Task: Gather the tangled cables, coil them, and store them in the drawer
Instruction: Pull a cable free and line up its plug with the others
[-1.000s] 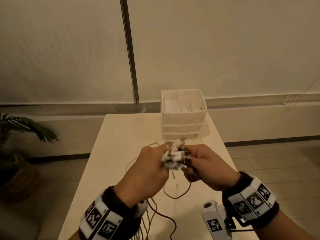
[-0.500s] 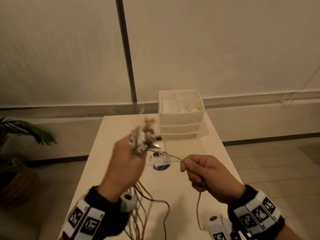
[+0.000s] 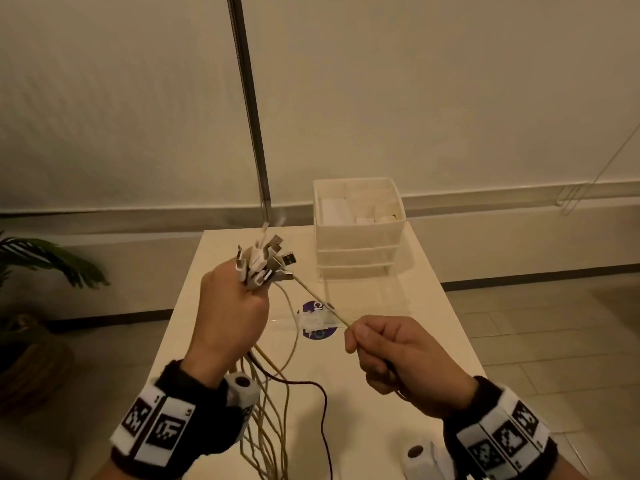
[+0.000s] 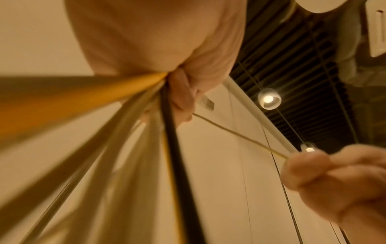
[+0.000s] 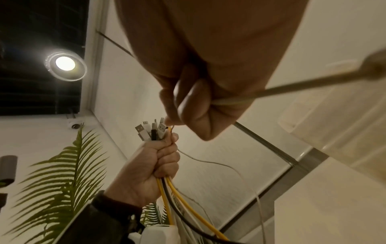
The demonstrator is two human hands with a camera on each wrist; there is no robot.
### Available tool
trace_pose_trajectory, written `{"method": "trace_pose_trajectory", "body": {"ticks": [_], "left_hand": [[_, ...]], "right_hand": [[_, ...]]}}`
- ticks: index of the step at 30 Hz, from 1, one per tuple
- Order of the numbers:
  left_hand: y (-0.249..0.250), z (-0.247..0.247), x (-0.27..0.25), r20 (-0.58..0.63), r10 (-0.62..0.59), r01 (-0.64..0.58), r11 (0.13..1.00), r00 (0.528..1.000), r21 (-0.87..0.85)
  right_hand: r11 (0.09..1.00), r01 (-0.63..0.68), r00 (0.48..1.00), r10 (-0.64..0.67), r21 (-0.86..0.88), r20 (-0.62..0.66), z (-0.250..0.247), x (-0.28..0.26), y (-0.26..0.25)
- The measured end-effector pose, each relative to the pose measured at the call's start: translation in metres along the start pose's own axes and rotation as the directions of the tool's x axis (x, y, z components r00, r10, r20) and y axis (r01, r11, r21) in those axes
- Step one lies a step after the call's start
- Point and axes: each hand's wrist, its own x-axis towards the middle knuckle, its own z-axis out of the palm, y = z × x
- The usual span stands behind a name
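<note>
My left hand (image 3: 239,306) is raised over the table and grips a bundle of cables (image 3: 268,403) just below their plugs (image 3: 265,263), which fan out above the fist. White, yellow and one dark cable hang from it to the table. The right wrist view shows the same fist (image 5: 155,158) with the plugs (image 5: 151,132) on top. My right hand (image 3: 384,348) pinches a single thin cable (image 3: 320,303) that runs taut from the bundle to its fingers. The white drawer unit (image 3: 358,233) stands at the table's far end, its top tray open.
A round purple sticker (image 3: 317,320) with white tape lies on the pale table (image 3: 398,341) between my hands. A potted plant (image 3: 38,271) stands at the left on the floor. A metal pole (image 3: 251,109) rises behind the table. The table's edges drop to tiled floor.
My hands were together at the plugs; the left has lifted the bundle up and left, and the right has drawn one thin cable out to the right until it is taut.
</note>
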Motion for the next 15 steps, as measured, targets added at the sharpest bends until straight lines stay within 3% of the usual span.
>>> {"method": "trace_pose_trajectory", "body": {"ticks": [5,8,10,12,15], "left_hand": [[-0.002,0.005,-0.007,0.02,-0.079,0.081,0.994,0.997,-0.077],[-0.014,-0.004,0.0,-0.036,-0.12,0.109,0.971,0.992,-0.211],[-0.017,-0.008,0.001,-0.051,-0.098,0.086,0.976,0.994,-0.202],[-0.012,-0.007,-0.002,-0.022,-0.054,0.05,0.989,0.998,-0.136],[-0.005,-0.007,-0.002,0.084,-0.025,0.043,0.973,0.996,-0.227]], "right_hand": [[1.0,-0.014,1.0,0.015,-0.026,0.019,0.001,-0.005,0.005],[0.981,0.013,1.0,-0.016,-0.193,-0.01,-0.003,-0.015,0.01],[0.963,0.038,0.999,-0.047,-0.268,-0.026,-0.005,-0.026,0.019],[0.958,0.038,0.999,-0.042,-0.285,-0.009,-0.005,-0.033,0.027],[0.966,0.035,0.999,-0.044,-0.258,-0.029,-0.004,-0.034,0.035]]}}
